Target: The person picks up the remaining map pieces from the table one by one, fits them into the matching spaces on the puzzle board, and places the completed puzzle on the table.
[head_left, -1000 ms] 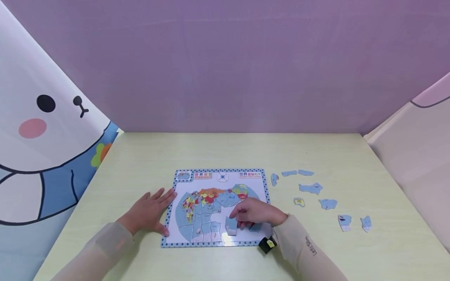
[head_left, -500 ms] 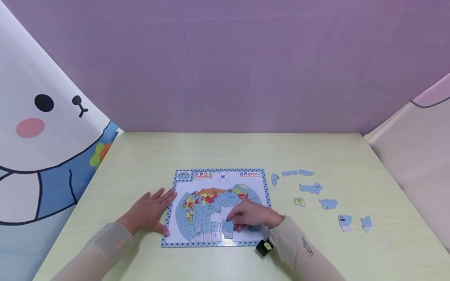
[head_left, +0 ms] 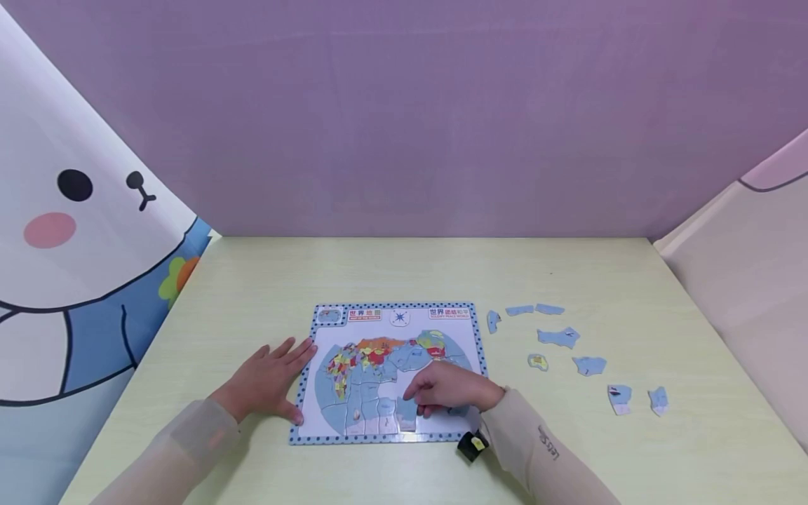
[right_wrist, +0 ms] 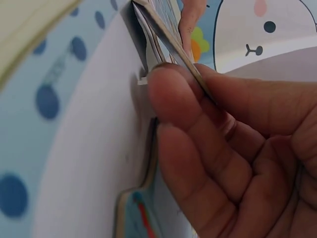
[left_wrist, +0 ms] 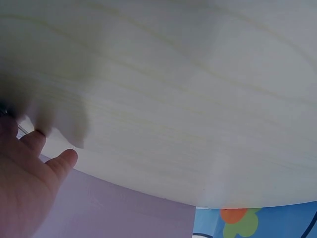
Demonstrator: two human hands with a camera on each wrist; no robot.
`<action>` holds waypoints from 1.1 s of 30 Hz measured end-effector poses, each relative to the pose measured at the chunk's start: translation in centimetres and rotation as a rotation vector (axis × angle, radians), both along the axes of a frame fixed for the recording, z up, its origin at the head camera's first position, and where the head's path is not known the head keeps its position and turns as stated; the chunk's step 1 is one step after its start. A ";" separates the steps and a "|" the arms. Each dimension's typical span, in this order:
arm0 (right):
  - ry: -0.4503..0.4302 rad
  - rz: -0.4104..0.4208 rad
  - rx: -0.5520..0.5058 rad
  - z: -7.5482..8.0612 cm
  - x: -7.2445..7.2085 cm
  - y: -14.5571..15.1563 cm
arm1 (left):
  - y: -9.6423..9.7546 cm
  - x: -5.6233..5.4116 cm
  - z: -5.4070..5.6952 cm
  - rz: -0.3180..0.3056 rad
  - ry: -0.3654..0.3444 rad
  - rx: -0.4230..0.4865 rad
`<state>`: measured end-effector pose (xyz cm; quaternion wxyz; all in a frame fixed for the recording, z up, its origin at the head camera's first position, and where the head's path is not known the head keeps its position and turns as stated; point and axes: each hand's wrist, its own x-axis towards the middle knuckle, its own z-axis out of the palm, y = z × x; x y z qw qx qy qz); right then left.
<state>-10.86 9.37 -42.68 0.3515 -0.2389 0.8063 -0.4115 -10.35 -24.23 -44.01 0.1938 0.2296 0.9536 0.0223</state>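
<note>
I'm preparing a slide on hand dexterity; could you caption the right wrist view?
A right hand pinches a tilted puzzle piece at a blue-dotted world map puzzle board.

Along the far edge of the map board (head_left: 385, 334), the left title (head_left: 365, 314) reads "世界地图" and the right title (head_left: 449, 313) "世界团结和平"; the lines beneath are too small to read surely. Between them stands a compass star (head_left: 400, 318). Dark lettering on the right sleeve (head_left: 527, 435) begins "Lets"; the rest is unclear.

Even light leaves glare on the board (head_left: 409, 438), while the left wrist view looks dim, shadowed
</note>
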 end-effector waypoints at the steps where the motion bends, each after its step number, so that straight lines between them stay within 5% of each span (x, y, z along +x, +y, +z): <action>1: 0.004 -0.002 0.008 0.0 0.0 -0.1 | 0.0 0.0 0.0 0.000 -0.001 0.000; 11: 0.018 -0.015 0.029 -0.2 0.2 -0.5 | 0.1 -0.1 -0.1 0.010 -0.013 -0.012; 22: 0.197 0.019 0.128 0.5 1.1 -1.0 | 0.1 -0.2 -0.3 0.018 -0.017 -0.018; 33: 0.245 -0.007 0.182 0.6 1.5 -1.3 | 0.0 -0.1 -0.1 0.005 -0.011 -0.014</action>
